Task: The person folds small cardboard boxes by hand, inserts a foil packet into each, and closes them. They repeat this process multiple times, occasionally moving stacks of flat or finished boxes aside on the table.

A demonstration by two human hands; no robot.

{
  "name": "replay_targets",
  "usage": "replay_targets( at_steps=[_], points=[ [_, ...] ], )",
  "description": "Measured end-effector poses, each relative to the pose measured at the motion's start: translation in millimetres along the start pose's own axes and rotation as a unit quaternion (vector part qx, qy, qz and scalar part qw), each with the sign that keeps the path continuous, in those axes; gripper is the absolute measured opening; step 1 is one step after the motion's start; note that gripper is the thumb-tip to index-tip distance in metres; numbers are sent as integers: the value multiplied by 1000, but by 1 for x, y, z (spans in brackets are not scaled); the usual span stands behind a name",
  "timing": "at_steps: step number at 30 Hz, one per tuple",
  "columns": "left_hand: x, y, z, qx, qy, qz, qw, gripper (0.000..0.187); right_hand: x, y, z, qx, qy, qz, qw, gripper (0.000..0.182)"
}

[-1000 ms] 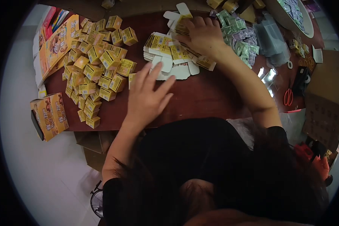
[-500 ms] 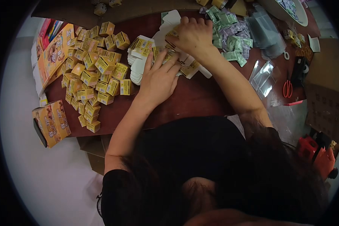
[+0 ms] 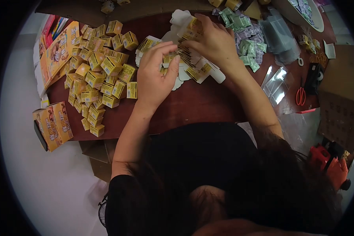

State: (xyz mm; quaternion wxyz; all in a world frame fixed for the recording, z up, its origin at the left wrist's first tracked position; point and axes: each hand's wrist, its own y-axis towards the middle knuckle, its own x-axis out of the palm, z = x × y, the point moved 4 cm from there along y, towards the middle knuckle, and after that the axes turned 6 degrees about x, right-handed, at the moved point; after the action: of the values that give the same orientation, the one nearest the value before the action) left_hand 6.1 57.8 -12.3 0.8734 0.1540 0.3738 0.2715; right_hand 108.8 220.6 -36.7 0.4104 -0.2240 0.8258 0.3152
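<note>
Flat, unfolded yellow-and-white cartons point(image 3: 200, 71) lie in a fanned stack at the far middle of the table. My right hand point(image 3: 219, 44) is curved over this stack, thumb on its near left side and fingers at its far side, gripping the cartons. To the left, my left hand point(image 3: 155, 74) is turned on its side with the thumb apart from the curved fingers. Nothing shows in its grasp. Another pile of flat cartons point(image 3: 145, 45) is partly hidden behind it. Further left is a large heap of small folded yellow boxes point(image 3: 94, 78).
Green and purple sachets point(image 3: 247, 47) are piled beyond my right hand, beside clear plastic bags point(image 3: 277, 35). Red-handled scissors point(image 3: 300, 96) and shiny film point(image 3: 275, 84) lie on the right. An orange printed box point(image 3: 53, 126) stands at the table's left edge.
My left hand has risen off the cartons and turned on its side, its thumb now showing. My right hand has shifted slightly right, and the fanned carton edges are more exposed.
</note>
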Motion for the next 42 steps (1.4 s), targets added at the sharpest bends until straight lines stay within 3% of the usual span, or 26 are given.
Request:
replay_targets(
  at_steps=[1,2,3,4,5,7,11,13,14,16,19,23,25,32,35,37,42],
  points=[
    [-3,-1,-4,-28,-25,20,999,35,-9,-3,-3,-2,1,-4,1000,74],
    [-1,-1,-4,-32,-25,21,999,35,-17,-6,-6,30,166,-44,985,71],
    [3,0,-7,-90,-161,57,981,45,-22,-12,-9,62,327,-84,939,70],
    [8,-1,-8,-146,-294,91,940,56,-24,-20,-14,64,328,-88,939,70],
    [9,1,-3,-148,-293,92,940,56,-27,-26,-19,60,374,-90,921,72],
    [18,7,7,-216,-449,61,865,67,-36,-36,-31,69,405,-106,906,80],
    [16,12,20,-227,-448,49,863,65,-49,-38,-23,72,450,-122,882,79],
    [12,10,18,-169,-372,-8,913,67,-61,-32,-22,-84,425,-171,885,85],
    [12,6,16,-170,-374,-11,911,67,-64,-29,-17,-80,424,-170,886,85],
    [9,4,21,-64,-321,-52,943,69,-68,-24,-14,-132,309,-206,919,88],
    [6,5,24,-19,-337,-86,937,59,-67,-26,-8,-157,315,-235,906,87],
    [0,7,29,-21,-271,-120,955,46,-71,-36,-8,-95,379,-239,889,76],
    [-1,10,29,-52,-300,-95,948,36,-64,-43,-3,53,517,-280,807,65],
    [4,11,31,-60,-340,-88,934,41,-70,-46,-4,2,505,-196,840,56],
    [3,7,33,-36,-351,-103,930,44,-69,-46,-4,0,541,-198,817,52],
    [3,4,28,-61,-351,-121,926,44,-64,-46,-5,14,590,-239,771,46],
    [-1,5,33,-45,-370,-134,918,43,-66,-48,-8,-11,580,-248,776,37]
  ],
)
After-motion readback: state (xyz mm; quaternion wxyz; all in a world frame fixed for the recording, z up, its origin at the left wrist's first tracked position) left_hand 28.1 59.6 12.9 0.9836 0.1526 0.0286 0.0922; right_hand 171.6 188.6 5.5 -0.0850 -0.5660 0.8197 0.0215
